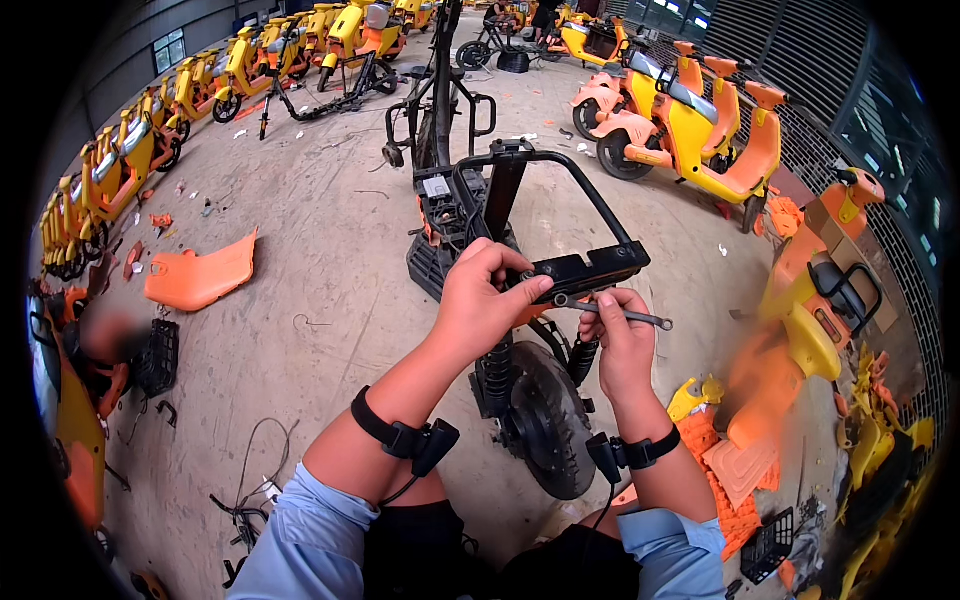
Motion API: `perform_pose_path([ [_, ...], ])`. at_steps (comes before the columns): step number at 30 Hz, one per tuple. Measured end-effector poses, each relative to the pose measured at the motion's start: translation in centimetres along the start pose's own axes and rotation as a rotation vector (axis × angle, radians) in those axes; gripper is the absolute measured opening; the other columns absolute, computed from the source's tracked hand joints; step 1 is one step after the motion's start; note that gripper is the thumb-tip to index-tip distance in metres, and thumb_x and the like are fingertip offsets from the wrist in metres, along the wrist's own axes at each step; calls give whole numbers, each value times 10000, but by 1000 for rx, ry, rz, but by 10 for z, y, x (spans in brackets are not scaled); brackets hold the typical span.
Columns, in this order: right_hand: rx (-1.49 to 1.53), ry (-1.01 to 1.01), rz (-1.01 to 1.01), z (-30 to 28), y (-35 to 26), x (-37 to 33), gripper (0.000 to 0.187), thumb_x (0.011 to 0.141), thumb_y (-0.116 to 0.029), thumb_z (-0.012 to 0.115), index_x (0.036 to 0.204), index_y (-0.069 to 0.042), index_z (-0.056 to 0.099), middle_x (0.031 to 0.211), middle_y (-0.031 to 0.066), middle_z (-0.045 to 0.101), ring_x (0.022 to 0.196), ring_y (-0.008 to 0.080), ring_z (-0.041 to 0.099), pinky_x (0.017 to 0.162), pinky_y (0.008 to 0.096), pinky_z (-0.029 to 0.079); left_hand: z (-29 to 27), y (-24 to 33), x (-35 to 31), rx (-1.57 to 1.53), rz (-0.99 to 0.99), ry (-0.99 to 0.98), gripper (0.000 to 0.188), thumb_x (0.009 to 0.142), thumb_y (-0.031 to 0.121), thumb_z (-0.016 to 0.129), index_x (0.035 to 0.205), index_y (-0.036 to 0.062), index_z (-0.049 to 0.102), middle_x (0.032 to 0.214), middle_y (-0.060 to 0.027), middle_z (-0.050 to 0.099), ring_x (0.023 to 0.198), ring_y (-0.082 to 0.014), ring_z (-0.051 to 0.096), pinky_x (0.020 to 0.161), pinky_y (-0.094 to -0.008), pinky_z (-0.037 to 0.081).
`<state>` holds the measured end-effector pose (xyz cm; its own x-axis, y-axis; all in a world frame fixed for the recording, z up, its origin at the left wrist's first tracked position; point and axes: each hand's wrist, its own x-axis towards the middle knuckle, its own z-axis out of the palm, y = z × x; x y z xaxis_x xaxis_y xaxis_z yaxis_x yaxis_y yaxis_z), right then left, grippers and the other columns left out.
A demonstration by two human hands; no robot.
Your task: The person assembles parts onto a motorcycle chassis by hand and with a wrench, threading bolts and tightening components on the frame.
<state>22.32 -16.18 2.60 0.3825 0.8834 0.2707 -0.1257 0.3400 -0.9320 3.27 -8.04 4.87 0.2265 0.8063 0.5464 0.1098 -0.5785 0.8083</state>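
Observation:
A stripped scooter frame (508, 195) stands in front of me, its black rear wheel (550, 425) toward me and a shock absorber (497, 375) beside the tyre. My right hand (625, 335) is closed on a metal wrench (625, 314), which lies roughly level with one end pointing at my left hand. My left hand (485, 295) is at the near edge of the black rear rack (590, 265), thumb and index finger pinched together. Whatever sits between those fingertips is too small to make out. Both wrists wear black straps with small devices.
Orange and yellow scooters (700, 125) stand at the right and in rows along the left. An orange panel (205, 272) lies on the floor at left. Loose cables (245, 500) and a black basket (768, 545) lie near me. Another person (105, 345) is at the left edge.

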Motion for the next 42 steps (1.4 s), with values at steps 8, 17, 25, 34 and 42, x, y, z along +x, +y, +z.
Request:
perform_pose_path([
  [8,16,28,66,-20,-1,-5,183,1046,-203,620,1059,-21,621,814,89,697,671,136,642,618,273,524,-9,8,6,45,64,-137,280,960,197,729,1209,68,729,870,-10,464,785,-128,482,730,-280,443],
  [17,68,112,80,-27,-8,-8,189,1043,-220,627,1056,-32,632,814,71,693,666,120,635,609,249,508,-8,3,2,8,22,-85,174,911,147,806,1034,30,766,809,17,496,715,-95,447,654,-267,402],
  [25,18,81,113,-29,-15,-12,189,1041,-221,627,1057,-33,632,817,79,696,672,128,639,602,262,510,-13,13,-1,9,26,-126,326,915,238,809,1198,85,756,835,0,452,797,-138,471,726,-290,435],
  [34,19,81,171,-33,-10,-6,165,1039,-207,635,1038,-43,632,809,67,693,662,113,636,589,249,512,1,2,-8,-3,-12,-2,252,930,197,790,1129,46,758,862,-8,497,798,-132,472,716,-282,432],
  [42,106,11,186,-26,-19,-9,207,1053,-250,634,1063,-43,632,839,64,703,706,120,654,606,251,519,1,3,-7,33,134,-3,169,968,136,720,1091,28,761,853,-42,536,761,-154,535,697,-302,464],
])
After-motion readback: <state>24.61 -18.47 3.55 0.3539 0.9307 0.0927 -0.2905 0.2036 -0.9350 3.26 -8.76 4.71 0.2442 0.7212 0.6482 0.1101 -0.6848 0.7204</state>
